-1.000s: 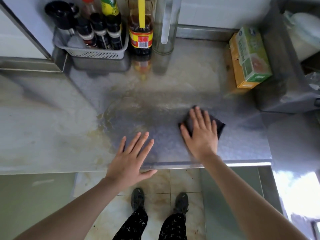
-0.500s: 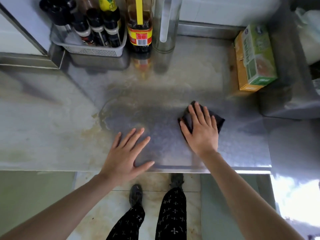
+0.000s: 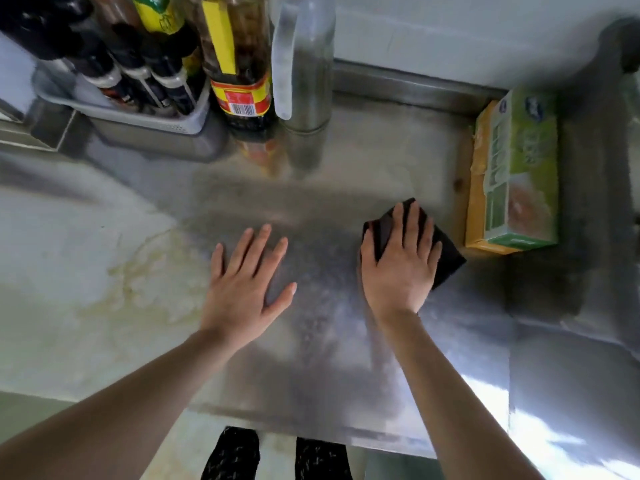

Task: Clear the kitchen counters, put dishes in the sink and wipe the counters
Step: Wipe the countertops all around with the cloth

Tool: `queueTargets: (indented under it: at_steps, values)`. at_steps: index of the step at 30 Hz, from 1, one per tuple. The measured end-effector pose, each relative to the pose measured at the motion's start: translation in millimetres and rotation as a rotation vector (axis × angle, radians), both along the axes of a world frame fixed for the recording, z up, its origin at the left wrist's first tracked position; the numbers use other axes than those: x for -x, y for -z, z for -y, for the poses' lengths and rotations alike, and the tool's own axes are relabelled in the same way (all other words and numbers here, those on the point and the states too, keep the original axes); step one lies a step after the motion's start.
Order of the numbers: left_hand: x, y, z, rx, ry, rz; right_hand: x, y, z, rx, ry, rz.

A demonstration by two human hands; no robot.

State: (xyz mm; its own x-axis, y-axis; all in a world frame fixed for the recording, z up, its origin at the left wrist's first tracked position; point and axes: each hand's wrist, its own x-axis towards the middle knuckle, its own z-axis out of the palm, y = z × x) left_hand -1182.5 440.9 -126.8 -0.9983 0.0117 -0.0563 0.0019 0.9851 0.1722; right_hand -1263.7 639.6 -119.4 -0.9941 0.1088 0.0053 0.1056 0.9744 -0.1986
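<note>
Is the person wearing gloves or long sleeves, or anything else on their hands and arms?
No gloves. The left hand and the right hand are both bare, with no rings to be seen, and no watch or bracelet at the wrists. No sleeves show either: the left forearm and the right forearm are uncovered all the way to the picture's edge.

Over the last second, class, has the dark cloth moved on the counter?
Yes. The dark cloth has slid toward the back wall; it now lies beside the near end of the green and yellow box, under the right hand.
</note>
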Motion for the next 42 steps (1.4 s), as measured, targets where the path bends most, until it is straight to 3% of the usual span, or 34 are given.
queueTargets:
  at_steps: [2,6,8,11,13,17,19,21,26,28,32,34,36,39,42]
  values:
    - [2,-1,0,0.028,0.002,0.003,-6,1,13,0.008,-0.099,-0.02]
    - [2,-3,-1,0.042,0.002,0.033,-12,5,-2,-0.013,-0.641,-0.066]
    - [3,-5,-1,0.037,-0.002,0.056,11,6,-16,-0.058,-0.639,-0.069]
    - [1,-8,-2,0.038,-0.01,0.083,49,3,-14,-0.054,-0.27,-0.014]
    - [2,-10,-5,0.031,-0.021,0.087,51,0,0,-0.036,-0.141,-0.012]
    - [30,-11,-22,0.005,-0.141,0.091,17,2,6,-0.051,-0.601,-0.007]
    - [54,-11,-31,-0.014,-0.192,0.105,31,3,-4,-0.063,-0.715,-0.019]
    - [74,-10,-32,-0.024,-0.206,0.107,65,2,-11,-0.097,-0.633,-0.021]
    - [87,-6,-29,-0.009,-0.186,0.104,140,0,1,-0.052,-0.15,0.019]
    - [87,-6,-29,-0.004,-0.187,0.115,134,0,10,-0.062,-0.15,0.01]
    - [88,-8,-29,-0.009,-0.183,0.126,106,-3,1,-0.077,-0.571,0.046]
    - [88,-8,-29,-0.009,-0.181,0.129,116,-4,-15,-0.093,-0.676,0.054]
    - [87,-8,-30,-0.009,-0.185,0.124,133,-4,-21,-0.088,-0.55,0.039]
    - [89,-8,-30,-0.008,-0.187,0.121,157,-3,1,-0.011,-0.194,0.034]
    - [89,-8,-29,-0.01,-0.189,0.128,164,-1,33,-0.011,-0.125,0.046]
